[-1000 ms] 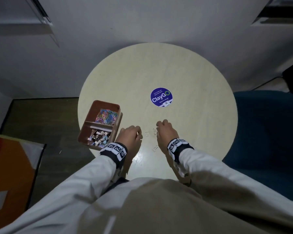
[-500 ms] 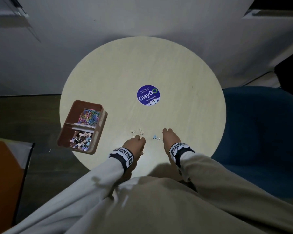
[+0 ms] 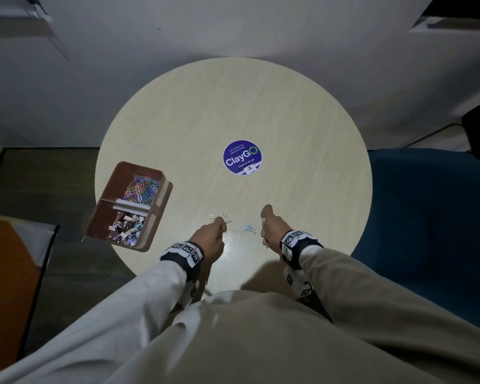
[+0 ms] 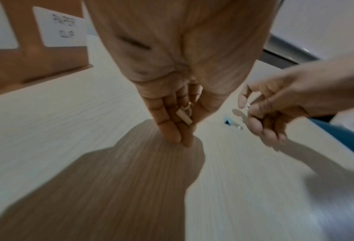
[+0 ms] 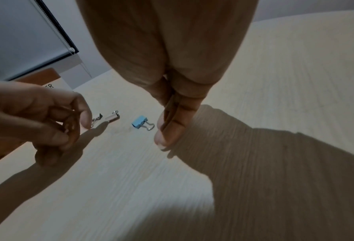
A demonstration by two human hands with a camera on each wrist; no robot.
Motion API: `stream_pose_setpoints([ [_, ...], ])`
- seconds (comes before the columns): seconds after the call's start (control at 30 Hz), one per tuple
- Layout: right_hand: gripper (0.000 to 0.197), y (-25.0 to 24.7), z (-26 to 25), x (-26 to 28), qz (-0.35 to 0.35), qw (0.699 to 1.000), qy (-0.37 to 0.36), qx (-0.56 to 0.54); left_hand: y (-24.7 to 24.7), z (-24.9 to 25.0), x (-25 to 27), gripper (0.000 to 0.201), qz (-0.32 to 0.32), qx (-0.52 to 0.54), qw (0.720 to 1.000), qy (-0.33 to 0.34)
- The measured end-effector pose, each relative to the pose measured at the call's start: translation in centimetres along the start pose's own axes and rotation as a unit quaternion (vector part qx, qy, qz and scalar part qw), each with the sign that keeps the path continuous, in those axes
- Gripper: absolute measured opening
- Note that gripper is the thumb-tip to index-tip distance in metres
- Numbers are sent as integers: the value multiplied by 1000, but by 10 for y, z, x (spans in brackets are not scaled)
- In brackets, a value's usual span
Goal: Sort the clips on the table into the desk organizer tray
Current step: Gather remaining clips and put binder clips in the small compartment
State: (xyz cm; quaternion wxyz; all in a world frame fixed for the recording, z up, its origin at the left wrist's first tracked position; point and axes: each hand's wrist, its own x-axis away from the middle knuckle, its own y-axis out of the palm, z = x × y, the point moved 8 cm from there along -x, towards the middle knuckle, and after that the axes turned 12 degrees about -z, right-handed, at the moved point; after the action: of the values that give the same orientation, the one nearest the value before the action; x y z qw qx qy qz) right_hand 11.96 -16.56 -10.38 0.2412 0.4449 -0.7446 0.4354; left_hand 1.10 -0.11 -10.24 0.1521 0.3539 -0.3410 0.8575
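On the round table (image 3: 288,112), a brown organizer tray (image 3: 161,202) sits at the left edge. Its far compartment holds coloured paper clips (image 3: 142,189) and its near one binder clips (image 3: 126,227). My left hand (image 3: 219,227) curls its fingers round a pale binder clip (image 4: 184,116), next to two pale binder clips (image 3: 212,217) (image 3: 227,218) on the table. A blue binder clip (image 3: 250,228) (image 5: 142,124) lies between my hands. My right hand (image 3: 263,225) (image 5: 166,130) pinches a small silvery clip (image 4: 249,105) just right of the blue one.
A round purple ClayGo sticker (image 3: 242,157) marks the table's middle. A blue chair (image 3: 427,217) stands to the right, and an orange board (image 3: 9,273) lies on the floor at the left. The tray overhangs the table's left edge.
My hands have drawn apart, leaving the blue clip uncovered between them. The left hand's fingers now reach the two pale clips, and the right hand has turned onto its side.
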Motion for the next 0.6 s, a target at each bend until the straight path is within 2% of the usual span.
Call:
stream_pose_setpoints([
  [0.1,20,5,-6,3,-40,999,-16,7,-21,-6,0,24,51,85,995,9],
  [0.2,5,5,-12,4,-26,995,-22,96,-40,-11,-5,19,116,62,991,9],
  [0.27,30,9,-16,3,-18,990,-24,141,-47,-13,-8,11,144,33,989,-21],
  [0.33,44,14,-22,0,-17,982,-36,185,-46,-14,-12,22,139,10,989,-59],
  [0.4,48,18,-28,-3,-12,975,-41,219,-42,-13,-16,29,124,-22,989,-81],
  [0.47,46,20,-32,-6,-8,970,-48,240,-37,-13,-21,30,118,-42,988,-91],
  [0.6,33,24,-36,-9,-17,961,-72,267,-28,-14,-24,19,123,-23,988,-91],
])
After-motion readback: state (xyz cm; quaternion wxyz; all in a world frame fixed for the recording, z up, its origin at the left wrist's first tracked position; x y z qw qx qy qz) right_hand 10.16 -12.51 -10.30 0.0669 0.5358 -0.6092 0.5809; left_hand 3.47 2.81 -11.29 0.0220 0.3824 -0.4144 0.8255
